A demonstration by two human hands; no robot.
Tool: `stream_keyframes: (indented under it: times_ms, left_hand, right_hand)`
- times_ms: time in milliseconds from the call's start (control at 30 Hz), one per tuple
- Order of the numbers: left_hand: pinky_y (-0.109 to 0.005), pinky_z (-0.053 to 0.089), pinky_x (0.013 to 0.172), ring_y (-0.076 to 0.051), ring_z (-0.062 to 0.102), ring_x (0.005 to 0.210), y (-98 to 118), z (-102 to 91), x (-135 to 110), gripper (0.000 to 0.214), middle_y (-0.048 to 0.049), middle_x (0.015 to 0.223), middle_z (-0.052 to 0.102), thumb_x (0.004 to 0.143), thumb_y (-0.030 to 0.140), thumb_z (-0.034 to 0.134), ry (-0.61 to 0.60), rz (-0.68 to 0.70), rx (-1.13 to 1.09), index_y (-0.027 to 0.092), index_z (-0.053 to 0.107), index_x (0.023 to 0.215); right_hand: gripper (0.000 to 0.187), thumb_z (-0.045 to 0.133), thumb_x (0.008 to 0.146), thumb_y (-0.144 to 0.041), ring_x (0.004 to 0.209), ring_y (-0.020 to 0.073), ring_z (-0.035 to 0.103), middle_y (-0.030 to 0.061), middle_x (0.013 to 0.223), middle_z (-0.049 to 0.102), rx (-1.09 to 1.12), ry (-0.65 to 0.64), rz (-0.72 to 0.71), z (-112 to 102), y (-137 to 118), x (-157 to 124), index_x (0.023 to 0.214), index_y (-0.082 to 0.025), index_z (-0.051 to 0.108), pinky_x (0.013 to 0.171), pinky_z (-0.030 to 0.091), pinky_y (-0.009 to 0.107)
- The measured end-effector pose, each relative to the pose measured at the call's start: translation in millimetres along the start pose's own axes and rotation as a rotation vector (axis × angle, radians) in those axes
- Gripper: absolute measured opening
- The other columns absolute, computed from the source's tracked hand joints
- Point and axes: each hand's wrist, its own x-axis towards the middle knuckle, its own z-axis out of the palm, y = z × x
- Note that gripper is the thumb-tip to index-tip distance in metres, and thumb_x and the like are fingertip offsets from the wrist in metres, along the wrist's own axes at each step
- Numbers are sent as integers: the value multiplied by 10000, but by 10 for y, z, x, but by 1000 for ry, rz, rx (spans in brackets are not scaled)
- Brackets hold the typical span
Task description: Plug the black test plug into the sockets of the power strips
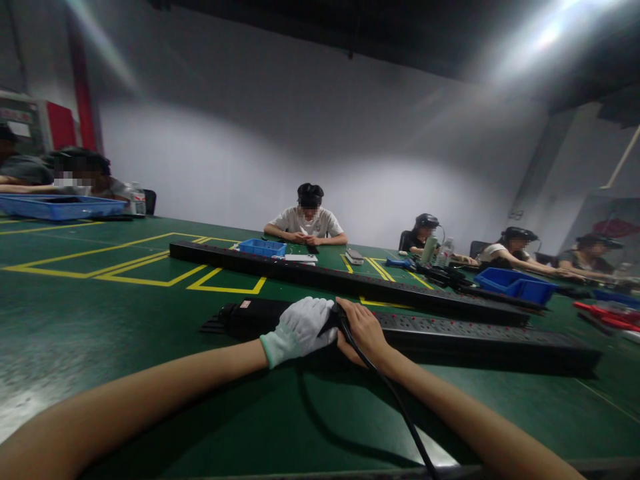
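Note:
A long black power strip (480, 337) with rows of sockets and small red marks lies across the green table in front of me. My left hand (306, 325), in a white glove with a mint cuff, is closed around the strip near its left part. My bare right hand (364, 330) is closed around a black plug end, mostly hidden between the hands, against the strip's top. From there a black cable (390, 387) runs down over my right wrist to the table's near edge. Both hands touch each other at the fingertips.
Behind lies a second black power strip (300, 275). Farther off are a small blue tray (263, 248), a phone (300, 258) and yellow tape outlines. Blue bins (515, 283) and red tools (607, 315) stand right. Several co-workers sit around the table; one person (307, 220) faces me.

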Motion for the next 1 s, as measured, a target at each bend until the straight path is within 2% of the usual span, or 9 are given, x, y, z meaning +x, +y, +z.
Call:
stream_keyframes:
  times_ms: [500, 1000]
  left_hand:
    - [-401, 474, 801, -248, 584, 921, -5, -10, 21, 391, -118, 948, 611, 867, 470, 379, 16, 6, -51, 168, 556, 1040]
    - [-398, 471, 783, -246, 578, 896, 1, -6, 24, 392, -115, 944, 605, 859, 479, 384, 3, -3, -14, 168, 557, 1025]
  right_hand:
    - [627, 517, 719, -195, 1045, 263, 529, 137, 1186, 547, -17, 17, 3, 11, 3, -4, 1315, -129, 335, 926, 433, 432]
    - [638, 527, 718, -208, 1035, 265, 537, 137, 1168, 556, -17, 36, -11, 25, 14, -4, 1320, -135, 326, 911, 443, 435]
